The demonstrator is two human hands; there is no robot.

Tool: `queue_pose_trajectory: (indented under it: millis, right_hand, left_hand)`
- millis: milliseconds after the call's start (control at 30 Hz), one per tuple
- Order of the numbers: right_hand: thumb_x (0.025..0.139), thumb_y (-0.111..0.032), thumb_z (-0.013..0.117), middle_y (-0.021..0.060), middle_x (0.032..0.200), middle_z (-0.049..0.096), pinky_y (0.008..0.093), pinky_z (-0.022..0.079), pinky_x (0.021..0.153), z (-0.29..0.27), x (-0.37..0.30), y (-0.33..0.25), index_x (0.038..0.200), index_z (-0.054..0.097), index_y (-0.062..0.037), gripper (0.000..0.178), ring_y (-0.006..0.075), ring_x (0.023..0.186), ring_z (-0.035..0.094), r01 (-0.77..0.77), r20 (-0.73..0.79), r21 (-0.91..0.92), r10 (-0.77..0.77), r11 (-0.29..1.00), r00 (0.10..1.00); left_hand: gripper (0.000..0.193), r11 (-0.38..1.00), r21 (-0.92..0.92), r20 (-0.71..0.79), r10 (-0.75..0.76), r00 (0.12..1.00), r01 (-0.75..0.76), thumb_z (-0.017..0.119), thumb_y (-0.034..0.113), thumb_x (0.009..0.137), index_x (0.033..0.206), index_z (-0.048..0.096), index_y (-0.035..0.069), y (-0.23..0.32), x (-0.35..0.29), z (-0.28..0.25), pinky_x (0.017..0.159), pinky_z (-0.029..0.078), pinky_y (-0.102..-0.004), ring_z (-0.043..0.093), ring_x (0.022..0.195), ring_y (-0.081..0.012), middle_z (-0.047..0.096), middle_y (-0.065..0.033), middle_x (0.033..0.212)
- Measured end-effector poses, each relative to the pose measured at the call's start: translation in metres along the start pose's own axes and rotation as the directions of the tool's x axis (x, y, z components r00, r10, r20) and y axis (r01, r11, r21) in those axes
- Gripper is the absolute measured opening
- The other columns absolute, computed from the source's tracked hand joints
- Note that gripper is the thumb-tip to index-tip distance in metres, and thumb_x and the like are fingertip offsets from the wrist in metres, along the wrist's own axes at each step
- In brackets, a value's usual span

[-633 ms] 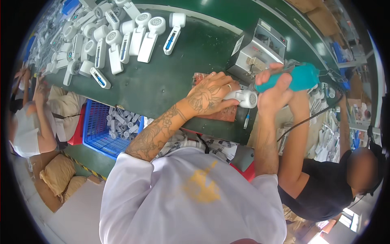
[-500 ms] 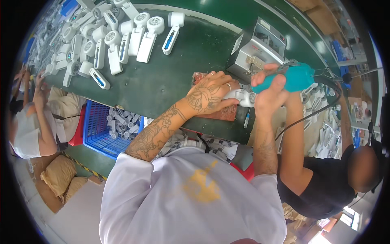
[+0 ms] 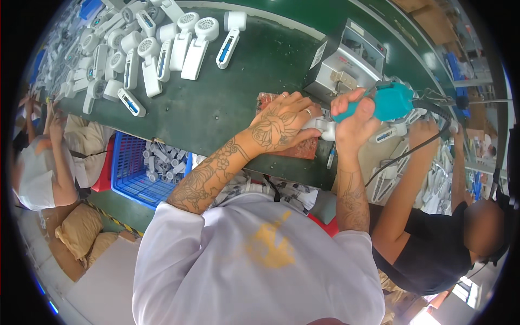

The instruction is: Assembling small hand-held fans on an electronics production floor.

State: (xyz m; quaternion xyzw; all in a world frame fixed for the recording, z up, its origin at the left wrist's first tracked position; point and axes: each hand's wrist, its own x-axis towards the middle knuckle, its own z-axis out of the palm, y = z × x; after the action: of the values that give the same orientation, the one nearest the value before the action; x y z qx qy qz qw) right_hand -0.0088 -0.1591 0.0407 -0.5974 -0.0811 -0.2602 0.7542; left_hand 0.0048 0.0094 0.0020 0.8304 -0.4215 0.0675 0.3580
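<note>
My left hand [image 3: 283,120] presses a white handheld fan [image 3: 326,129] down onto a reddish board [image 3: 302,150], its fingers curled over the fan's body. Only the fan's rounded end shows beyond the thumb. In my right hand [image 3: 355,120] is a teal electric screwdriver [image 3: 391,102], lying roughly level with its front end pointed left at the fan. The fingers of that hand wrap round the tool's front part, and its tip is hidden behind them. A small pen-like tool [image 3: 330,158] lies beside the board.
Behind my right hand stands a grey metal machine [image 3: 346,62]. Many white fans [image 3: 197,51] crowd the green table's [image 3: 184,119] left side. A blue basket [image 3: 122,173] of grey-white parts stands below. A co-worker's arm [image 3: 411,168] reaches among fans at right; a cable [image 3: 406,154] hangs there.
My right hand and the screwdriver have shifted slightly left. The co-worker's arm at right has swung away from my right hand toward the fans there. My left hand stays on the fan.
</note>
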Motion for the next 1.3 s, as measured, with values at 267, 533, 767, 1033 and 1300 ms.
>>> queue_pose_trajectory:
  millis: [267, 533, 767, 1033, 1300]
  right_hand:
    - [0.100, -0.045, 0.059, 0.0055, 0.067, 0.056, 0.0291, 0.046, 0.054, 0.003, 0.015, -0.019, 0.103, 0.056, 0.0029, 0.048, 0.0155, 0.057, 0.056, 0.019, -0.072, -0.146, -0.030, 0.989, 0.997]
    - [0.100, -0.041, 0.061, 0.0056, 0.068, 0.057, 0.0284, 0.046, 0.054, 0.003, 0.057, -0.006, 0.096, 0.055, 0.0002, 0.042, 0.0157, 0.059, 0.058, 0.168, -0.065, -0.222, -0.187, 0.960, 0.980]
    - [0.100, -0.042, 0.061, 0.0056, 0.068, 0.056, 0.0291, 0.046, 0.054, 0.001, 0.052, -0.006, 0.094, 0.054, -0.0008, 0.042, 0.0157, 0.058, 0.057, 0.072, -0.042, -0.180, -0.080, 0.981, 0.996]
    - [0.097, -0.056, 0.059, 0.0086, 0.069, 0.056, 0.0311, 0.046, 0.055, -0.001, -0.010, -0.042, 0.105, 0.054, 0.0057, 0.062, 0.0181, 0.059, 0.055, -0.055, -0.041, -0.099, 0.051, 0.994, 0.998]
    - [0.096, -0.051, 0.064, 0.0084, 0.069, 0.056, 0.0320, 0.047, 0.056, -0.005, -0.020, -0.027, 0.103, 0.053, 0.0045, 0.057, 0.0186, 0.060, 0.055, -0.053, -0.030, -0.040, 0.052, 0.998, 0.998]
  left_hand:
    - [0.043, 1.000, -0.012, -0.012, 0.009, 1.000, -0.010, 0.069, 0.037, 0.089, 0.121, 0.064, 0.009, 0.002, 0.000, -0.002, 0.098, 0.044, -0.0460, 0.057, 0.108, -0.0311, 0.063, -0.0102, 0.115]
    - [0.035, 0.998, -0.065, -0.012, -0.011, 1.000, 0.010, 0.063, 0.028, 0.094, 0.123, 0.064, 0.009, 0.002, -0.002, -0.001, 0.099, 0.043, -0.0457, 0.057, 0.107, -0.0327, 0.063, -0.0117, 0.113]
    - [0.033, 0.998, -0.067, -0.020, 0.011, 1.000, -0.012, 0.064, 0.025, 0.093, 0.121, 0.064, 0.007, 0.002, 0.000, -0.005, 0.094, 0.044, -0.0453, 0.057, 0.102, -0.0315, 0.063, -0.0115, 0.111]
    - [0.036, 0.999, -0.051, -0.044, 0.011, 0.999, -0.014, 0.067, 0.029, 0.092, 0.122, 0.064, 0.009, 0.002, 0.000, 0.000, 0.094, 0.044, -0.0448, 0.056, 0.105, -0.0308, 0.063, -0.0095, 0.112]
    - [0.039, 0.998, -0.057, -0.002, 0.000, 1.000, 0.000, 0.067, 0.030, 0.092, 0.125, 0.063, 0.009, 0.001, 0.000, -0.001, 0.095, 0.043, -0.0451, 0.056, 0.106, -0.0306, 0.062, -0.0089, 0.114]
